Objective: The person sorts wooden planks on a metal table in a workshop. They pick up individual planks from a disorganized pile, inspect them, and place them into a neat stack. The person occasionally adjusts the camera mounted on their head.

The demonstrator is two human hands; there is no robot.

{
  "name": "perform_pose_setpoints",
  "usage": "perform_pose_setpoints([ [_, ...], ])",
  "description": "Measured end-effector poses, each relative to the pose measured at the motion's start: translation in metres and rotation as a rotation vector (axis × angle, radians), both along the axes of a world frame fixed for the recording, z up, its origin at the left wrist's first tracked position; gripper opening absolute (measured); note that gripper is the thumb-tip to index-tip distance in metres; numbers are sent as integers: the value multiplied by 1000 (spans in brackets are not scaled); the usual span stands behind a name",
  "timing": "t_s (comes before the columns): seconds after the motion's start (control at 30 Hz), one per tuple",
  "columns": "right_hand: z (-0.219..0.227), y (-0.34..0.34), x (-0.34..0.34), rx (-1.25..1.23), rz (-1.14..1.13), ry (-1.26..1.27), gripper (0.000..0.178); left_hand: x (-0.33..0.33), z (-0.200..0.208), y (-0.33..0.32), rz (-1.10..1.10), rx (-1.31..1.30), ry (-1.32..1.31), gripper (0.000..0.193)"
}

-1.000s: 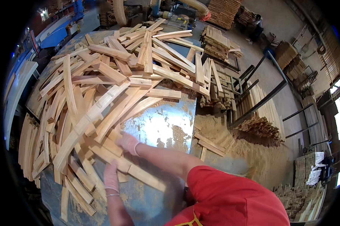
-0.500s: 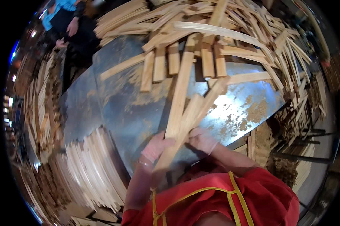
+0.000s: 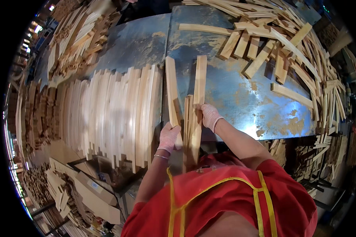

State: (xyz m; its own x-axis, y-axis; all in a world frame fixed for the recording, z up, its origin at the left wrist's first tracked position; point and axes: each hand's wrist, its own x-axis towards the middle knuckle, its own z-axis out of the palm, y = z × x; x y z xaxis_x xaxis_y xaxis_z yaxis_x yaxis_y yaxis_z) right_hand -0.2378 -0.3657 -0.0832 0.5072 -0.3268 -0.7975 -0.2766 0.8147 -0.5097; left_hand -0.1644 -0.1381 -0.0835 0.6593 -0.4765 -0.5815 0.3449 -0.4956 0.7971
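My left hand (image 3: 170, 137), in a pale knit glove, is closed round the lower part of a wooden strip (image 3: 172, 91) that points away from me. My right hand (image 3: 210, 117), gloved too, grips a longer wooden strip (image 3: 200, 79) by its right edge. Against that strip's left side lie one or two narrower wooden strips (image 3: 188, 114); whether my right fingers reach round them is hidden. A gap separates the two hands' pieces. Just left of my left hand, a row of wooden strips (image 3: 120, 112) stands side by side on the metal table (image 3: 146, 35).
A loose heap of wooden strips (image 3: 296, 51) covers the table's far right. More stacked wood (image 3: 77, 35) lies at the far left. Cardboard (image 3: 97, 197) sits low on the left. Sawdust (image 3: 292, 122) is scattered over the metal, and part of a person shows at the top edge.
My view has turned left, toward the row of strips. The strips that crossed in my hands now stand apart, nearly parallel, with one piece in my left hand.
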Motion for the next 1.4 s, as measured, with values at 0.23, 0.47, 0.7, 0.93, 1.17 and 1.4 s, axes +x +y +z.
perform_pose_setpoints([
  [0.23, -39, 18, -27, -211, 22, -8, 25, -29, 38, 76, -260, 748, -1291, 73],
  [0.47, -36, 16, -33, -100, -8, -77, 27, -83, 36, 12, -307, 523, -797, 82],
  [0.7, -29, -42, -77, -328, 51, -47, 32, -23, 37, -58, -251, 328, -649, 53],
  [0.93, 35, -94, -104, -677, 343, 211, 57, 30, 66, -150, -237, 433, -782, 71],
  [1.17, 6, -112, -118, -1354, 773, 332, 90, -74, 27, -30, -182, 791, -739, 62],
  [1.4, 6, -100, -84, -1345, 623, 304, 96, -62, 12, 15, 2, 489, -549, 38],
])
